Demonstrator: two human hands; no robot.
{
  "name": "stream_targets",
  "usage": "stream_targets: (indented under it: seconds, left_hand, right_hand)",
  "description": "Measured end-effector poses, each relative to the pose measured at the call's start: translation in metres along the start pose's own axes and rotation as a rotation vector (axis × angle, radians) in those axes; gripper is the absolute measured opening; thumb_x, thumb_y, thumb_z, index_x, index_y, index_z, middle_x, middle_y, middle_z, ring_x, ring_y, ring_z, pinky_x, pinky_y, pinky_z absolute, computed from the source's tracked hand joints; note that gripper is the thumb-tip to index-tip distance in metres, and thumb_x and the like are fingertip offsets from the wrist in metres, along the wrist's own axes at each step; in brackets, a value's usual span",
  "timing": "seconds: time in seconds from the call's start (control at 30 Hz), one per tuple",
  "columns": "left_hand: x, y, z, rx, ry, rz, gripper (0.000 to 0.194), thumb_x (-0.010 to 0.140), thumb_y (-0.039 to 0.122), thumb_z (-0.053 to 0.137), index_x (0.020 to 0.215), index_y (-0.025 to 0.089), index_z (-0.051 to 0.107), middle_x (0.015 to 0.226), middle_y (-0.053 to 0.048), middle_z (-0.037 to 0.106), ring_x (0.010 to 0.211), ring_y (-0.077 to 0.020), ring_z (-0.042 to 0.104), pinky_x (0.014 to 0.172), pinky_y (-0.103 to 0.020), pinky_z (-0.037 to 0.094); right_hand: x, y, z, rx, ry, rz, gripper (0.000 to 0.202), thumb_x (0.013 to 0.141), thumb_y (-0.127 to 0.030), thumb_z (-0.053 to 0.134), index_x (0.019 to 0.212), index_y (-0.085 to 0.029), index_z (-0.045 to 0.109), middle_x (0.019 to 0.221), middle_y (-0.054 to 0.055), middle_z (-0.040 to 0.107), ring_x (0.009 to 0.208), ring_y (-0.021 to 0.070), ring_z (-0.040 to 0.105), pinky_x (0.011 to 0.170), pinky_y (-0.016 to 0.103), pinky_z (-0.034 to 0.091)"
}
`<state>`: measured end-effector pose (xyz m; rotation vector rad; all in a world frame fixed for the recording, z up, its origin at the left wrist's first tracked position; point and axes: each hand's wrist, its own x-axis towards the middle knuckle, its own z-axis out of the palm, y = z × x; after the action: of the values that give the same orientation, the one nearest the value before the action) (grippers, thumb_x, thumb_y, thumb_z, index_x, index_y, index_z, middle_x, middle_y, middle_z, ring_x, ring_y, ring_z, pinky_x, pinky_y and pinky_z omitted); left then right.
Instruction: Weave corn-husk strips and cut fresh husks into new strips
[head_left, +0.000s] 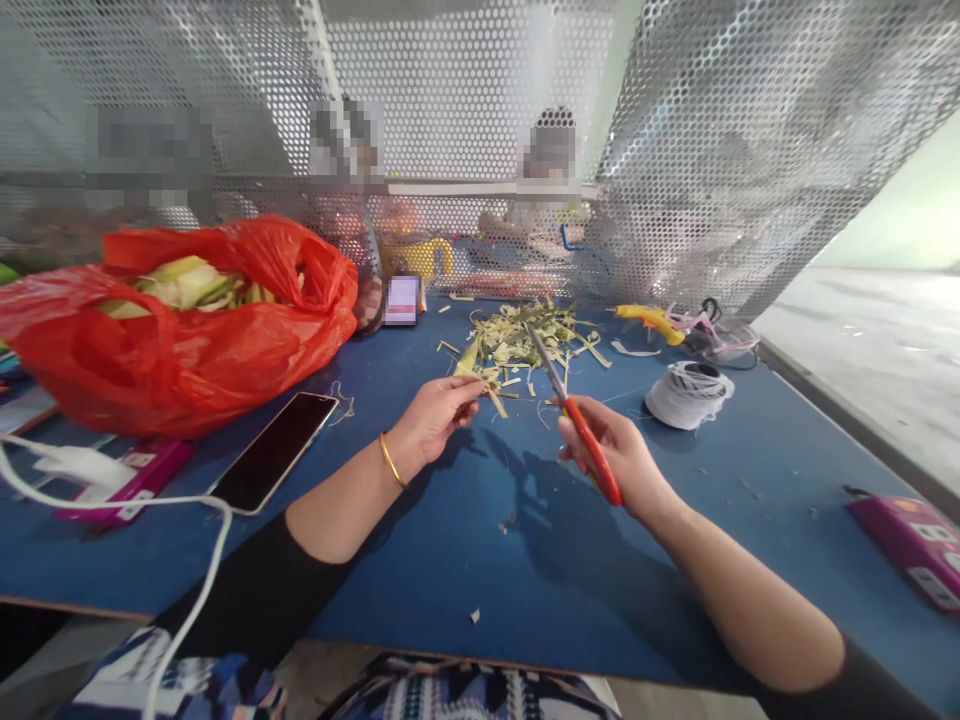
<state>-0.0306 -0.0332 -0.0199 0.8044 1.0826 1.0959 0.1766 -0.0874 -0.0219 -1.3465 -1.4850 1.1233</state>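
Note:
My left hand [442, 415] is closed in a pinch on a pale yellow-green husk piece [469, 358] near the middle of the table. In my right hand [611, 450] are red-handled scissors [559, 385], their metal blades pointing away from me and up to the left. A heap of cut husk strips [525, 335] lies just beyond both hands, and the blade tips overlap it in view. Whether the blades touch the heap I cannot tell. To the right of my right hand stands a spool of white thread [688, 395].
On the left, a red plastic bag [225, 350] holds more husks. Near it lie a dark phone [277, 450], a white cable [217, 560] and a purple box [142, 480]. A yellow tool [652, 323] lies back right. Perforated metal [465, 90] borders the table's far side; people sit behind it.

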Motion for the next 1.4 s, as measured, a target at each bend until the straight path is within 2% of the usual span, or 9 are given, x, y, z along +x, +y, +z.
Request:
stream_targets:
  seconds: [0.13,0.33,0.43,0.53,0.63,0.87,1.03,1.2,1.4]
  left_hand:
    - [0.0,0.001,-0.001,-0.01,0.002,0.012,0.011,0.063,0.014,0.079,0.068,0.014,0.069,0.067,-0.003,0.068,0.045,-0.0048,0.047,0.042,-0.018,0.025]
    - [-0.004,0.002,-0.001,0.078,-0.035,0.068,0.013,0.064,0.024,0.077,0.069,0.014,0.072,0.068,-0.006,0.071,0.044,-0.0042,0.042,0.043,-0.019,0.02]
    - [-0.005,0.003,-0.001,0.129,-0.046,0.091,0.014,0.065,0.027,0.076,0.069,0.014,0.073,0.067,-0.005,0.071,0.044,-0.0045,0.04,0.044,-0.021,0.02]
    - [-0.005,0.003,-0.001,0.154,-0.034,0.094,0.014,0.067,0.028,0.074,0.065,0.015,0.072,0.063,-0.005,0.069,0.045,-0.0055,0.04,0.045,-0.021,0.021]
    - [-0.005,0.003,-0.001,0.173,-0.035,0.096,0.014,0.07,0.027,0.072,0.061,0.015,0.071,0.06,-0.004,0.066,0.045,-0.0063,0.04,0.046,-0.021,0.022]
    - [-0.003,0.001,-0.003,0.199,-0.138,0.106,0.012,0.066,0.025,0.072,0.059,0.017,0.067,0.053,0.0,0.058,0.046,-0.0068,0.037,0.047,-0.024,0.022]
    - [-0.003,0.0,-0.003,0.202,-0.154,0.096,0.014,0.063,0.028,0.074,0.06,0.017,0.066,0.052,0.003,0.05,0.047,-0.0074,0.037,0.05,-0.025,0.021]
    - [-0.001,-0.001,-0.004,0.22,-0.17,0.1,0.018,0.062,0.031,0.074,0.058,0.018,0.064,0.051,0.004,0.048,0.047,-0.0074,0.035,0.05,-0.026,0.02]
    - [-0.001,-0.001,-0.004,0.202,-0.155,0.09,0.016,0.064,0.028,0.073,0.056,0.018,0.063,0.05,0.004,0.045,0.047,-0.0078,0.036,0.049,-0.026,0.02]
  right_hand:
    - [0.0,-0.002,-0.006,0.001,-0.036,-0.068,0.072,0.069,-0.071,0.071,0.116,-0.017,0.064,0.065,-0.005,0.048,0.055,0.0119,0.045,0.056,0.029,0.046]
    - [-0.001,0.001,-0.007,-0.31,-0.04,-0.114,0.065,0.068,-0.063,0.075,0.114,-0.016,0.071,0.072,-0.001,0.059,0.065,0.015,0.049,0.061,0.029,0.045]
    - [-0.001,0.002,-0.007,-0.373,-0.069,-0.122,0.065,0.068,-0.06,0.075,0.116,-0.016,0.072,0.078,0.001,0.065,0.07,0.0167,0.052,0.064,0.029,0.046]
    - [-0.001,0.002,-0.009,-0.351,-0.127,-0.103,0.061,0.071,-0.058,0.074,0.116,-0.017,0.072,0.076,0.0,0.061,0.068,0.0156,0.049,0.063,0.028,0.045]
    - [-0.001,0.0,-0.011,-0.288,-0.199,-0.056,0.057,0.072,-0.059,0.073,0.11,-0.017,0.074,0.069,-0.002,0.051,0.064,0.0135,0.041,0.059,0.027,0.04]
    - [-0.002,-0.01,-0.013,-0.135,-0.365,0.017,0.06,0.073,-0.066,0.071,0.103,-0.014,0.072,0.066,-0.004,0.042,0.058,0.0095,0.033,0.053,0.024,0.032]
    - [-0.002,-0.008,-0.013,-0.068,-0.385,0.073,0.06,0.072,-0.067,0.072,0.102,-0.015,0.072,0.066,-0.005,0.041,0.056,0.0083,0.034,0.05,0.022,0.032]
    - [-0.001,-0.001,-0.013,-0.054,-0.381,0.073,0.056,0.074,-0.067,0.071,0.092,-0.015,0.071,0.063,-0.005,0.042,0.055,0.0078,0.037,0.049,0.022,0.033]
    - [0.0,0.001,-0.012,-0.075,-0.384,0.065,0.058,0.074,-0.071,0.069,0.089,-0.014,0.069,0.06,-0.006,0.041,0.053,0.0077,0.037,0.047,0.022,0.03]
